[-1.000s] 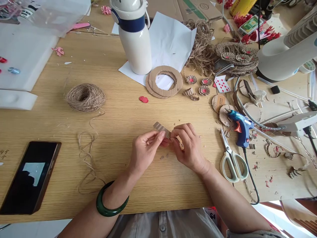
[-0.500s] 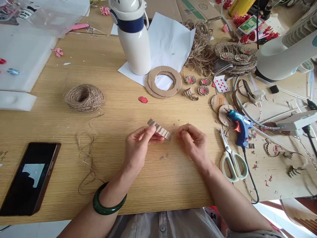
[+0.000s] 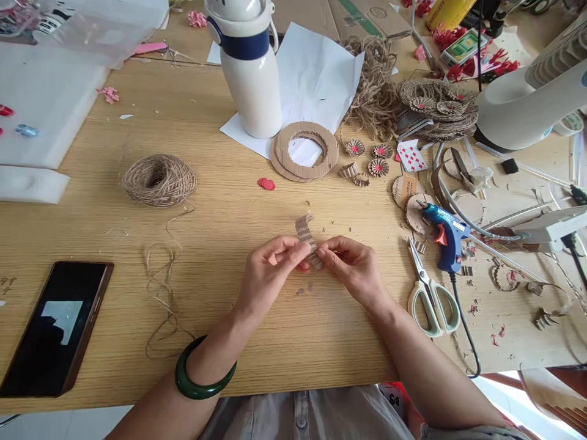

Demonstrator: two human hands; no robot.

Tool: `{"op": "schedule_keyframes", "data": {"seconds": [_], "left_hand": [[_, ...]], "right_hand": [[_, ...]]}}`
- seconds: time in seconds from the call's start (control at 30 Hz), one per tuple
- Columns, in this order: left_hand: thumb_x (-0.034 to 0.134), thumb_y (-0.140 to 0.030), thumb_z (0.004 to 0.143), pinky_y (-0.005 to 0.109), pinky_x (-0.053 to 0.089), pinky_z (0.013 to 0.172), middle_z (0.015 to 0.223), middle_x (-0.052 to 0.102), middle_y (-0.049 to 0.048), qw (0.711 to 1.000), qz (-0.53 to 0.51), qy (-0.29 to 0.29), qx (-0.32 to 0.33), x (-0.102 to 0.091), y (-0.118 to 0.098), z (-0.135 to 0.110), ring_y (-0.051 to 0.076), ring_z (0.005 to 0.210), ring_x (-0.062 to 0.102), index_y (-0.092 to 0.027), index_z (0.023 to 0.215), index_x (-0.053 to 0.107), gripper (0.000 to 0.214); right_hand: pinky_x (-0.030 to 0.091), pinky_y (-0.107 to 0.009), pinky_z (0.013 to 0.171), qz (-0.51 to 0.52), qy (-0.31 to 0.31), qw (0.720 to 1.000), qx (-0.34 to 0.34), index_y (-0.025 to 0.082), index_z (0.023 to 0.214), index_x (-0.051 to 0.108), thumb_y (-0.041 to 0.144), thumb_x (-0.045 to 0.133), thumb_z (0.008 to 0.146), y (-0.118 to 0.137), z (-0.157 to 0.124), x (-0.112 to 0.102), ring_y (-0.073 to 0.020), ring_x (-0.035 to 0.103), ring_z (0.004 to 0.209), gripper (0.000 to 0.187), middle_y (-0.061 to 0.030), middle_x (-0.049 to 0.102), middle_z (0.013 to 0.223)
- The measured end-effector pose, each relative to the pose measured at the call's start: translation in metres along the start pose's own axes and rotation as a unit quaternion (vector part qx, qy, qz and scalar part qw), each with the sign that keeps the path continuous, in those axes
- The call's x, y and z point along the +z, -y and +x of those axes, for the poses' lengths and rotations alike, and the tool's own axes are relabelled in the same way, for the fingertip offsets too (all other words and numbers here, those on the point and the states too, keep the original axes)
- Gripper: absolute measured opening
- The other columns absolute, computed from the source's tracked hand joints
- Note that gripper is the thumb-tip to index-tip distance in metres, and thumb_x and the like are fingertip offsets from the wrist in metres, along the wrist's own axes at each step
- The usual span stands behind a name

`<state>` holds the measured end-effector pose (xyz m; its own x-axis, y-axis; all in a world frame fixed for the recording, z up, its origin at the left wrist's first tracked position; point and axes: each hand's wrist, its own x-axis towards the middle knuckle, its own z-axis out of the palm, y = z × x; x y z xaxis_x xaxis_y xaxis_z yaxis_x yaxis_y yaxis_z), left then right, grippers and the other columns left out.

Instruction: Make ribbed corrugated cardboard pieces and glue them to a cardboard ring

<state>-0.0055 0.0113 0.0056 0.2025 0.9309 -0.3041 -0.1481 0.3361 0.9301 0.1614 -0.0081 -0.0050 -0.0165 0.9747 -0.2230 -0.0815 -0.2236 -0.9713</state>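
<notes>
Between both hands is a short strip of corrugated cardboard (image 3: 304,228), its far end curling up and away from me. My left hand (image 3: 274,267) pinches it between thumb and fingers. With thumb and forefinger, my right hand (image 3: 351,267) grips the strip's near end. A few small scraps (image 3: 302,291) lie on the wood just below. Beyond the hands are two red paper discs (image 3: 266,184), cardboard rings (image 3: 300,172) and several small fluted rosettes (image 3: 378,167) with red centres.
To the right lie scissors (image 3: 431,299), a blue glue gun (image 3: 447,235) with its cord, and cardboard offcuts. A twine ball (image 3: 159,180) and a phone (image 3: 55,330) are on the left. A white bottle (image 3: 252,85) stands at the back on paper (image 3: 316,73).
My right hand has moved left and now grips the strip's near end. The strip has turned steeper and bends more. My left hand has shifted slightly right.
</notes>
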Motion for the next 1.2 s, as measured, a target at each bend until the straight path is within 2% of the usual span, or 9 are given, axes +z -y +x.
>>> {"op": "schedule_keyframes", "data": {"seconds": [0.1, 0.23, 0.37, 0.5, 0.57, 0.73, 0.9, 1.1, 1.2], "left_hand": [[0.073, -0.037, 0.085, 0.020, 0.055, 0.065, 0.068, 0.073, 0.0009, 0.998, 0.063, 0.002, 0.004, 0.001, 0.002, -0.002, 0.012, 0.064, 0.068, -0.017, 0.079, 0.073, 0.022], [0.072, -0.038, 0.086, 0.022, 0.057, 0.065, 0.072, 0.076, 0.0017, 0.998, 0.063, -0.014, 0.011, 0.000, 0.003, -0.002, 0.014, 0.063, 0.070, -0.018, 0.081, 0.075, 0.021], [0.072, -0.037, 0.085, 0.023, 0.057, 0.065, 0.073, 0.076, 0.0015, 0.997, 0.054, -0.050, 0.037, -0.001, 0.004, -0.002, 0.014, 0.064, 0.071, -0.018, 0.078, 0.075, 0.020], [0.072, -0.037, 0.085, 0.024, 0.057, 0.063, 0.073, 0.076, 0.0008, 0.995, 0.044, -0.078, 0.053, -0.001, 0.005, -0.001, 0.015, 0.062, 0.071, -0.019, 0.077, 0.074, 0.020], [0.071, -0.038, 0.086, 0.024, 0.058, 0.064, 0.074, 0.076, 0.0011, 0.996, 0.041, -0.064, 0.046, 0.000, 0.003, -0.002, 0.015, 0.063, 0.071, -0.018, 0.076, 0.073, 0.022], [0.069, -0.037, 0.088, 0.025, 0.057, 0.069, 0.076, 0.077, 0.0025, 0.998, 0.062, 0.022, 0.020, 0.001, -0.001, -0.005, 0.015, 0.068, 0.071, -0.018, 0.079, 0.076, 0.022], [0.071, -0.037, 0.086, 0.026, 0.057, 0.068, 0.076, 0.077, 0.0036, 0.998, 0.052, 0.018, 0.006, -0.001, 0.002, -0.003, 0.015, 0.067, 0.070, -0.018, 0.081, 0.077, 0.021], [0.077, -0.040, 0.079, 0.027, 0.058, 0.067, 0.078, 0.077, 0.0052, 0.997, 0.019, 0.041, -0.059, -0.004, 0.006, 0.000, 0.016, 0.063, 0.070, -0.016, 0.083, 0.078, 0.023], [0.077, -0.040, 0.079, 0.026, 0.056, 0.066, 0.076, 0.076, 0.0050, 0.997, 0.041, 0.027, -0.055, -0.004, 0.007, -0.001, 0.016, 0.063, 0.069, -0.016, 0.080, 0.078, 0.024]], "right_hand": [[0.051, -0.023, 0.062, 0.028, 0.012, 1.000, 0.008, 0.016, 0.079, 0.070, 0.046, 0.079, 0.077, 0.001, 0.000, 0.000, -0.0107, 0.062, 0.063, 0.031, -0.0009, 0.068, 0.069], [0.053, -0.024, 0.066, 0.055, 0.009, 0.998, 0.010, 0.017, 0.086, 0.071, 0.046, 0.075, 0.082, 0.005, 0.000, 0.001, -0.0114, 0.064, 0.067, 0.030, -0.0018, 0.070, 0.075], [0.056, -0.027, 0.067, 0.059, 0.020, 0.998, 0.017, 0.017, 0.087, 0.069, 0.051, 0.063, 0.090, 0.012, -0.002, 0.002, -0.0123, 0.064, 0.066, 0.034, -0.0025, 0.069, 0.076], [0.057, -0.026, 0.064, 0.062, 0.054, 0.996, 0.041, 0.017, 0.082, 0.066, 0.049, 0.071, 0.084, 0.012, -0.003, 0.003, -0.0125, 0.064, 0.064, 0.032, -0.0023, 0.069, 0.072], [0.056, -0.025, 0.063, 0.060, 0.054, 0.996, 0.039, 0.017, 0.082, 0.066, 0.046, 0.075, 0.081, 0.010, -0.003, 0.003, -0.0120, 0.064, 0.063, 0.031, -0.0019, 0.069, 0.071], [0.054, -0.026, 0.065, 0.043, 0.040, 0.998, 0.013, 0.017, 0.082, 0.066, 0.044, 0.073, 0.084, 0.006, -0.002, 0.001, -0.0117, 0.063, 0.064, 0.029, -0.0015, 0.068, 0.070], [0.053, -0.025, 0.064, 0.024, 0.041, 0.999, 0.005, 0.016, 0.082, 0.066, 0.046, 0.070, 0.087, 0.005, -0.002, 0.000, -0.0114, 0.062, 0.064, 0.030, -0.0010, 0.066, 0.068], [0.053, -0.025, 0.064, -0.001, 0.037, 0.999, -0.005, 0.017, 0.084, 0.066, 0.046, 0.069, 0.087, 0.001, -0.003, 0.000, -0.0124, 0.063, 0.066, 0.029, -0.0021, 0.067, 0.072], [0.053, -0.026, 0.065, -0.005, 0.034, 0.999, -0.004, 0.017, 0.087, 0.066, 0.046, 0.068, 0.087, 0.002, -0.004, 0.001, -0.0131, 0.063, 0.067, 0.028, -0.0020, 0.066, 0.072]]}}
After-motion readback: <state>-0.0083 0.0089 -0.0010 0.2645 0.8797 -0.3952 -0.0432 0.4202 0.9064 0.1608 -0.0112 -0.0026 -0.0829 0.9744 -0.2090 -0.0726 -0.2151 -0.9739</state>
